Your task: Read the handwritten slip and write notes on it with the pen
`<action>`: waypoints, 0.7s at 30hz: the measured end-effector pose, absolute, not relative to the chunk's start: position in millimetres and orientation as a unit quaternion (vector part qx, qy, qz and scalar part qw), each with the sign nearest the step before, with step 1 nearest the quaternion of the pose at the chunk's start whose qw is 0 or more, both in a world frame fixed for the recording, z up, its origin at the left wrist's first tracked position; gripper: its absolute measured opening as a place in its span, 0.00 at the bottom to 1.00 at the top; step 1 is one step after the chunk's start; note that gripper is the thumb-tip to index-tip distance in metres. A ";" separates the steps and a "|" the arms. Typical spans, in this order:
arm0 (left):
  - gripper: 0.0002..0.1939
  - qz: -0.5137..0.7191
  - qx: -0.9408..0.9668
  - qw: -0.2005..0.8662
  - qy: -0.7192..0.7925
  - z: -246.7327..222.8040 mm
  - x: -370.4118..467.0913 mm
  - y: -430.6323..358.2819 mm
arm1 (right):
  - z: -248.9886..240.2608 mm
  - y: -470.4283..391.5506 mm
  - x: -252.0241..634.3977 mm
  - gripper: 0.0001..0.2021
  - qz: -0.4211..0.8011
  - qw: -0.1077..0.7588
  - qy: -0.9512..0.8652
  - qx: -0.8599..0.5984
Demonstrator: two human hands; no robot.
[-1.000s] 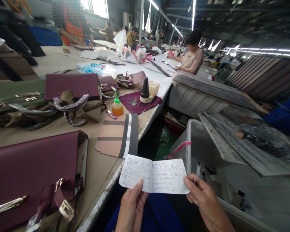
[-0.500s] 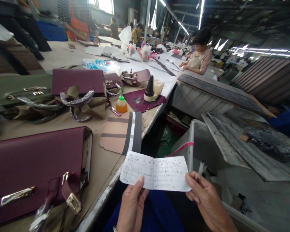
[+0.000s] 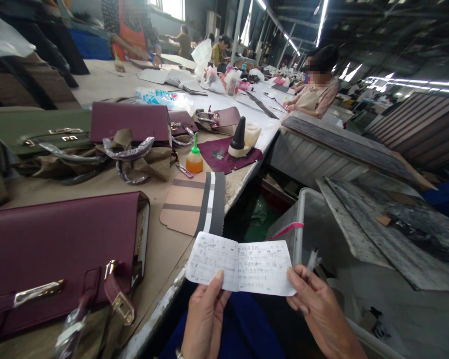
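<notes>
A small notebook [image 3: 239,264] lies open between my two hands, its white pages covered in handwriting. My left hand [image 3: 208,306] pinches its lower left page, thumb on top. At the right page's edge my right hand [image 3: 316,301] grips it the same way, and a clear pen [image 3: 313,259] sticks up from behind those fingers. Beyond the notebook, a tan leather piece [image 3: 183,202] with dark stripes and a black-and-white curved band rests at the table edge. A large maroon handbag [image 3: 60,254] with gold hardware lies on the table to the left.
On the table [image 3: 153,229] stand a glue bottle [image 3: 194,160] with a green nozzle, a black cone [image 3: 239,134] on a purple scrap and more handbags [image 3: 129,122]. A grey bin [image 3: 301,209] and worn boards [image 3: 362,229] are at the right. Co-workers [image 3: 318,89] stand further back.
The surroundings have shifted slightly right in view as my head turned a little left. Both hands still hold the notebook in nearly the same place.
</notes>
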State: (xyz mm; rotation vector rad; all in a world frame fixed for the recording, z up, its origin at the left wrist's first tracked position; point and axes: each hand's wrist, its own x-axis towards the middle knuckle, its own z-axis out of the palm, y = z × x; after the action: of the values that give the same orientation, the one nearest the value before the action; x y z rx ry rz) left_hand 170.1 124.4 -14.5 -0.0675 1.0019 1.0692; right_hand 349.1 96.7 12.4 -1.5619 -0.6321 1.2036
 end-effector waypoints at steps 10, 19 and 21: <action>0.11 0.499 -0.048 0.749 0.434 -16.8 168.3 125.4 | 9.7 94.7 351.4 0.25 0.470 0.487 -0.298 -0.673; 0.10 0.505 -0.064 0.745 0.431 -14.6 166.9 128.0 | 6.0 95.4 353.5 0.25 0.468 0.476 -0.307 -0.678; 0.10 0.506 -0.065 0.743 0.433 -14.0 166.6 128.4 | 6.0 96.2 353.7 0.25 0.465 0.477 -0.308 -0.679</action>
State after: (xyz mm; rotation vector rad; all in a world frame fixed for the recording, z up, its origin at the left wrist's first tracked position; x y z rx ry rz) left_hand 166.6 128.4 -14.0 -0.1416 0.9484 1.1081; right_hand 353.7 96.2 6.0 -1.6589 -0.7522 1.1357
